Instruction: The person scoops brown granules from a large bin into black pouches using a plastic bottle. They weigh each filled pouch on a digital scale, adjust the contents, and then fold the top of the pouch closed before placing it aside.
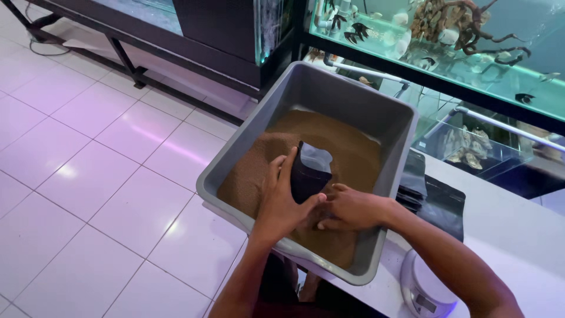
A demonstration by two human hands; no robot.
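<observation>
A grey plastic tub [329,88] sits at the corner of a white counter, holding a bed of fine brown granules [347,150]. A small black pouch [309,174] with an open top stands in the granules near the tub's middle. My left hand [282,197] is wrapped around the pouch's left side. My right hand [353,207] lies low in the granules, fingertips against the pouch's base.
A small white kitchen scale [422,290] stands on the white counter [512,229] beside the tub. Black flat pouches [432,197] lie behind it. Glass aquariums [447,41] with fish and driftwood line the back. A tiled floor [88,159] lies to the left.
</observation>
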